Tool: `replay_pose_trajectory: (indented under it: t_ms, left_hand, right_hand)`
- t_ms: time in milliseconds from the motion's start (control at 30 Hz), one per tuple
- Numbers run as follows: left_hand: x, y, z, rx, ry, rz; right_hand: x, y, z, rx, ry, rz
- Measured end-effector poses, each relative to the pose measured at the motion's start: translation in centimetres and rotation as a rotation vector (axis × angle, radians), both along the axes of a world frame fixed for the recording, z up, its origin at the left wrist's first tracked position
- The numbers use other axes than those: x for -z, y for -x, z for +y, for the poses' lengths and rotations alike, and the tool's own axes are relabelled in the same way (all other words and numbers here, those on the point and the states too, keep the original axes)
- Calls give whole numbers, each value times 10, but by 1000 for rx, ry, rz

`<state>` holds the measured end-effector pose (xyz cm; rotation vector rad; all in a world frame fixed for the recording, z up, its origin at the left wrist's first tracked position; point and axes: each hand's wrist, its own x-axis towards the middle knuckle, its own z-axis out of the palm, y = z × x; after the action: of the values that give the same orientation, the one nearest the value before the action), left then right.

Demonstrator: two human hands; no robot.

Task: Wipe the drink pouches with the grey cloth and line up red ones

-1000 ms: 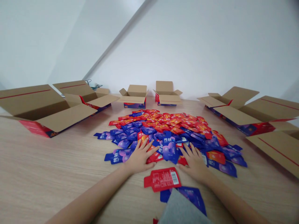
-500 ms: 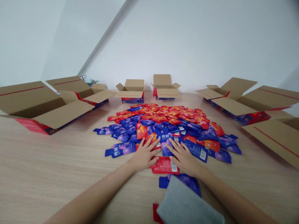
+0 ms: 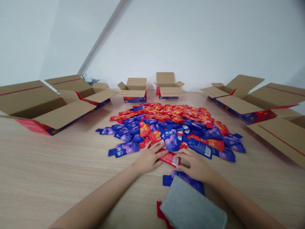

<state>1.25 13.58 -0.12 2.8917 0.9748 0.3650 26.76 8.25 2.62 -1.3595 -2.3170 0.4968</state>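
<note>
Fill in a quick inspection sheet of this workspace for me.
Surface: wood-grain tabletop.
Job's things: spread pile of red and blue packets, ringed by seven open cardboard boxes.
Clutter: grey object in the foreground, partly hiding a blue packet.
Hands: left hand at the left end of a red packet, right hand at its right end; grip unclear.
Cables: thin dark loop behind the left boxes, possibly a cord.
Surroundings: pale wall behind.

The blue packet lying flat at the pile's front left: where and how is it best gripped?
Probably pinch the blue packet by its narrow neck, coming from the left: the neck juts leftward, away from the pile, while the broad body's right end lies close to it.
</note>
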Motion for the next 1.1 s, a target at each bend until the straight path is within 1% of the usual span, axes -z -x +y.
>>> replay_pose_trajectory:
  t_ms: [100,233,300,367,433,533,633,733,800,867,900,967,1067,1100]
  left_hand:
    - [4,-5,4,-28,-50,-2]
    - [6,-10,1,-76,-98,-5]
    - [6,-12,-1,-105,-102,-12]
    - [5,-13,-1,-130,-97,-20]
    - [3,-11,0,-154,-91,-27]
    - [-7,-4,7,-243,-75,-48]
    - [-22,1,26,-407,-57,-104]
    - [-37,-1,61,-555,-39,-176]
    - [-43,-6,83,-618,-31,-205]
    - [-45,-14,96,-653,-31,-215]
    - [-45,-18,97,-657,-40,-218]
    - [-43,-27,89,-632,-74,-229]
    - [-41,-39,59,-499,-163,-237]
    - [-41,-42,48,-439,-226,-229]
  right_hand:
    - [-5,-6,-4,47,89,-40]
    - [2,-14,-10,163,379,-50]
    - [6,-17,-12,182,467,-32]
    - [6,-19,-14,139,463,-1]
    - [3,-23,-16,110,436,13]
    - [-4,-30,-22,76,451,-35]
    - [-6,-31,-27,53,464,-89]
    - [-3,-29,-27,74,431,-91]
    - [-2,-28,-26,86,442,-86]
    - [-2,-29,-25,101,466,-67]
    - [-3,-29,-25,107,481,-48]
    - [-7,-32,-26,102,500,4]
    - [-15,-38,-25,32,539,23]
    - [-17,-42,-23,10,544,6]
